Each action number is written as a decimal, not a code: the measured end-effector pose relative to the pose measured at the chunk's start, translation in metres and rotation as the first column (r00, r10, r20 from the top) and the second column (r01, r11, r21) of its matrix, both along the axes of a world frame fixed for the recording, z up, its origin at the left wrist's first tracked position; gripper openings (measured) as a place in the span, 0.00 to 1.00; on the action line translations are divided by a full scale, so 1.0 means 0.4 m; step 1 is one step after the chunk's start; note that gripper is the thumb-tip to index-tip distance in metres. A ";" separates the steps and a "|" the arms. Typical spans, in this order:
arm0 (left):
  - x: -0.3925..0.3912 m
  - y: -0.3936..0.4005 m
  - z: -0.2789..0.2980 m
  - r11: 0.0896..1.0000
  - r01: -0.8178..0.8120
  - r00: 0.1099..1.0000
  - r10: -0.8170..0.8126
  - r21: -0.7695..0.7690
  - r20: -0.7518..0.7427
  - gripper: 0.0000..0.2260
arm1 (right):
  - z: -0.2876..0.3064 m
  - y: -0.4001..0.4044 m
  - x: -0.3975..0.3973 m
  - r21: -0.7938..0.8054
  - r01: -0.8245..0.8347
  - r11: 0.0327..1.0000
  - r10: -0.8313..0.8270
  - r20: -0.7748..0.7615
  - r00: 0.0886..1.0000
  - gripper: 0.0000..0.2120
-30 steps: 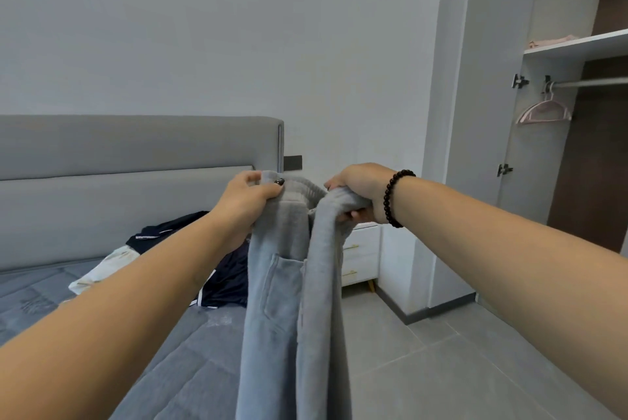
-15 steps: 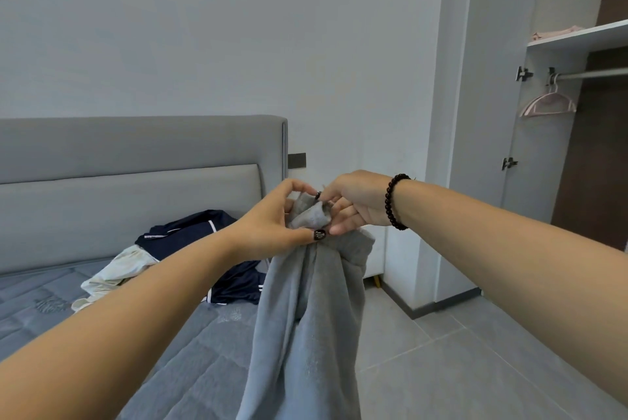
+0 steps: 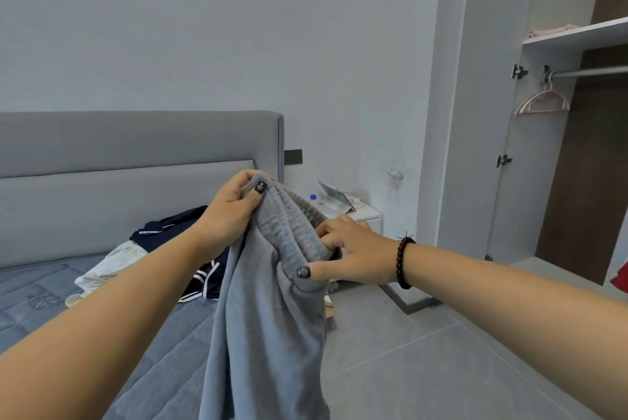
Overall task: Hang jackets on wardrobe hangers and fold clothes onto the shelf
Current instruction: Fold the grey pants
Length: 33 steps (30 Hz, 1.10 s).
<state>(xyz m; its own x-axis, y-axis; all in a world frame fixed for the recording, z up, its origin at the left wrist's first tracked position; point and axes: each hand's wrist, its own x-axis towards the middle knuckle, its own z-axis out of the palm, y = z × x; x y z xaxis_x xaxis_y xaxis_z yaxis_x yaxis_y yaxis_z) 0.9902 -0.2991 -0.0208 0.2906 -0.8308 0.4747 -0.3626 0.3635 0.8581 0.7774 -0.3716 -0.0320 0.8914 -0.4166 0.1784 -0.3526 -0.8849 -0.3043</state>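
Observation:
Grey sweatpants (image 3: pixel 268 317) hang in front of me, held up by the ribbed waistband. My left hand (image 3: pixel 231 215) grips the upper left of the waistband, thumb on top. My right hand (image 3: pixel 350 256), with a dark bead bracelet at the wrist, holds the lower right part of the waistband between thumb and fingers. On the bed (image 3: pixel 102 317) behind lie a navy jacket with white trim (image 3: pixel 176 232) and a pale garment (image 3: pixel 112 263). At the right the open wardrobe shows a shelf (image 3: pixel 577 37) with a folded pink garment (image 3: pixel 550 30) and a pink hanger (image 3: pixel 542 103) on the rail (image 3: pixel 591 71).
A grey padded headboard (image 3: pixel 136 161) backs the bed. A white bedside table (image 3: pixel 363 219) with a tablet and small items stands between bed and wardrobe. The open wardrobe door (image 3: pixel 475 113) stands at the right. Something red (image 3: pixel 620 273) shows at the right edge. Grey tiled floor (image 3: pixel 424 351) lies below.
My hands, pinched close together at the top of the sweatpants half a second ago, have spread along the waistband; the right hand dropped lower. The bedside table has come into sight.

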 end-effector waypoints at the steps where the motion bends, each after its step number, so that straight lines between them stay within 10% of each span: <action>1: 0.009 0.004 -0.001 1.000 -0.027 1.000 0.027 -0.006 -0.006 0.08 | 0.001 -0.005 0.003 -0.126 0.017 0.992 -0.026 -0.066 0.997 0.25; 5: 0.037 0.021 -0.001 0.997 -0.065 0.997 0.063 -0.036 -0.042 0.08 | 0.012 -0.028 0.006 -0.497 -0.013 0.867 -0.104 -0.206 0.973 0.22; 11: 0.066 0.032 -0.002 0.993 -0.098 0.988 0.089 -0.066 -0.124 0.11 | 0.025 -0.058 0.005 -0.619 0.013 0.785 -0.038 -0.027 0.999 0.19; 22: 0.093 0.032 0.041 0.994 -0.090 0.992 0.084 -0.063 -0.091 0.10 | 0.171 -0.065 0.065 -0.591 -0.040 0.806 -0.121 -0.231 0.965 0.10; 28: 0.135 0.076 0.035 0.996 -0.062 0.989 0.052 -0.071 -0.137 0.07 | 0.222 -0.080 0.071 -0.044 0.075 0.996 -0.079 -0.089 0.993 0.04; 30: 0.151 0.095 0.037 0.998 -0.009 0.989 0.000 -0.059 -0.149 0.06 | 0.226 -0.088 0.074 0.308 0.056 0.950 -0.052 -0.023 0.998 0.02; 33: 0.189 0.140 0.041 0.999 0.035 0.989 -0.034 -0.002 -0.146 0.08 | 0.214 -0.108 0.118 0.407 0.013 0.913 -0.010 -0.009 1.000 0.04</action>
<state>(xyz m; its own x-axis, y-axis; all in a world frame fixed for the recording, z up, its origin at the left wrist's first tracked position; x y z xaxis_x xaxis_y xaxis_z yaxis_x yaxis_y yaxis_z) 1.0659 -0.2432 -0.0042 0.3278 -0.8419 0.4286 -0.2208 0.3729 0.9012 0.8245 -0.4146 0.0538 0.8866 -0.4623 -0.0147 -0.3653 -0.6804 -0.6354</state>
